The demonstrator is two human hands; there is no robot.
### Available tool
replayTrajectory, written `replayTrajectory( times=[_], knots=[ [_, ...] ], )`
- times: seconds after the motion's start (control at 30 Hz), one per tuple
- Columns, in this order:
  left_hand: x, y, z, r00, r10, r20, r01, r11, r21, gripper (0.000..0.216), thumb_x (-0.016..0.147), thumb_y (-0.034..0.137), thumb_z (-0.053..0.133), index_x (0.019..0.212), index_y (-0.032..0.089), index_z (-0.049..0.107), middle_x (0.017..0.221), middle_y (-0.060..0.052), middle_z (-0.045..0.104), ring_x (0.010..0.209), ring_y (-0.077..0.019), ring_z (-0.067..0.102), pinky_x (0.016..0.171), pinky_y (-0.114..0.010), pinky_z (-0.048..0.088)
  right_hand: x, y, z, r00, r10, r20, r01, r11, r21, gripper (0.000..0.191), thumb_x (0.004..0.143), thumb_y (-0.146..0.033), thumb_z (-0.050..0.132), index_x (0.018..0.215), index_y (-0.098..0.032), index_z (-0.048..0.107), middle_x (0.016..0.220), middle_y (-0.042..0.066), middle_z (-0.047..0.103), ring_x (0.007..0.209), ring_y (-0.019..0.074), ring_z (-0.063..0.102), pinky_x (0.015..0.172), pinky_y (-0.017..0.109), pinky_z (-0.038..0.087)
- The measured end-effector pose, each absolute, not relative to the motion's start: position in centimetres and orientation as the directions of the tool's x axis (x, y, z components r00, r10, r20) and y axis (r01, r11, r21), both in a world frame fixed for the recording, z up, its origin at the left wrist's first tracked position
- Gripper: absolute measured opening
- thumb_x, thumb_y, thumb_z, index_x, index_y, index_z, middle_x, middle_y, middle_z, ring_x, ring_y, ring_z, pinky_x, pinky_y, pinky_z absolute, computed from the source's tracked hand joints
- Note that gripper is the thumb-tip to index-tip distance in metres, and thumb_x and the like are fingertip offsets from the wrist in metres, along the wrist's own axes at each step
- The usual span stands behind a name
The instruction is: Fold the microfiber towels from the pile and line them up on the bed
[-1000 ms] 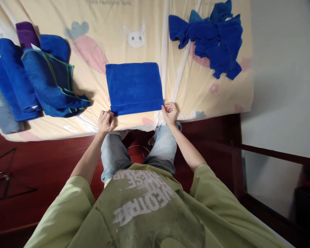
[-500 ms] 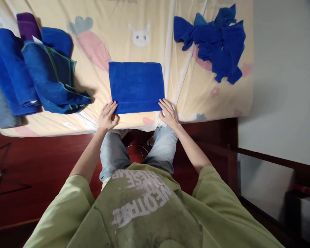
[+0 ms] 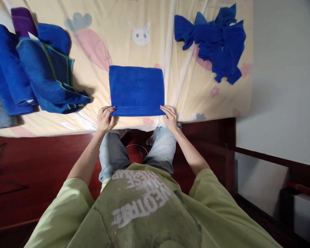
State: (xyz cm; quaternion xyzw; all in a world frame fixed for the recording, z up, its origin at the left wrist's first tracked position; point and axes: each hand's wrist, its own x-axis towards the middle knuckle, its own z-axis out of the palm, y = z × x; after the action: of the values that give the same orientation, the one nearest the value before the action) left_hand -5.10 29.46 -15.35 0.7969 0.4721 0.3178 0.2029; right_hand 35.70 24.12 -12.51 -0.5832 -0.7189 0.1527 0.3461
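A folded blue towel (image 3: 136, 86) lies flat on the bed, a narrow folded strip running along its near edge. At its near left corner, my left hand (image 3: 105, 117) has its fingers bent over the fabric, closed on the corner. My right hand (image 3: 170, 117) holds the near right corner in the same way, fingertips on the cloth. The thumbs and the underside of the towel are mostly hidden.
Rolled blue towels (image 3: 10, 65) and a purple roll (image 3: 24, 22) lie at the left, beside a loosely folded blue cloth with green edging (image 3: 43, 75). Crumpled blue cloths (image 3: 217, 41) lie at the right. The patterned bedsheet (image 3: 134, 13) ends near my legs.
The folded towel has shifted slightly toward me. Both hands have moved a little outward at its near corners, and their fingers now reach less far over the cloth.
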Motion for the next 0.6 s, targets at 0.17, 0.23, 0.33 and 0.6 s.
replayTrajectory(
  times=[0.17,0.23,0.33,0.6],
  knots=[
    [-4.9,29.5,-16.0,0.309,0.896,0.319,0.659,-0.443,0.607,0.033,0.086,0.034,0.061,0.116,0.025,0.067,0.124,-0.013,0.068,0.115,-0.0342,0.06,0.104,-0.057,0.044,35.6,24.1,-13.6,0.124,0.935,0.332,0.707,0.152,-0.691,0.045,0.094,-0.009,0.05,0.13,-0.025,0.072,0.125,0.009,0.073,0.121,0.0257,0.065,0.108,0.049,0.056],
    [-4.7,29.7,-15.9,0.304,0.897,0.322,0.662,-0.442,0.605,0.035,0.084,0.032,0.061,0.118,0.024,0.066,0.121,-0.013,0.068,0.112,-0.0336,0.06,0.103,-0.056,0.044,35.5,24.3,-13.7,0.137,0.939,0.315,0.705,0.131,-0.697,0.043,0.093,-0.01,0.053,0.129,-0.025,0.073,0.12,0.009,0.072,0.118,0.0256,0.065,0.106,0.048,0.057],
    [-4.6,29.9,-15.6,0.289,0.9,0.326,0.659,-0.434,0.614,0.036,0.085,0.03,0.061,0.12,0.024,0.065,0.118,-0.013,0.067,0.11,-0.033,0.059,0.102,-0.055,0.044,35.5,24.4,-13.7,0.13,0.951,0.279,0.701,0.111,-0.705,0.041,0.091,-0.011,0.057,0.125,-0.026,0.074,0.117,0.009,0.067,0.117,0.0249,0.064,0.104,0.045,0.059],
    [-4.8,30.0,-15.4,0.175,0.934,0.312,0.666,-0.346,0.661,0.026,0.094,0.04,0.057,0.112,0.023,0.064,0.102,-0.012,0.063,0.102,-0.0314,0.057,0.093,-0.053,0.048,35.3,24.6,-14.3,0.217,0.935,0.281,0.655,0.074,-0.752,0.019,0.1,-0.033,0.055,0.106,-0.021,0.069,0.111,0.01,0.061,0.11,0.0241,0.063,0.098,0.04,0.058]
  ],
)
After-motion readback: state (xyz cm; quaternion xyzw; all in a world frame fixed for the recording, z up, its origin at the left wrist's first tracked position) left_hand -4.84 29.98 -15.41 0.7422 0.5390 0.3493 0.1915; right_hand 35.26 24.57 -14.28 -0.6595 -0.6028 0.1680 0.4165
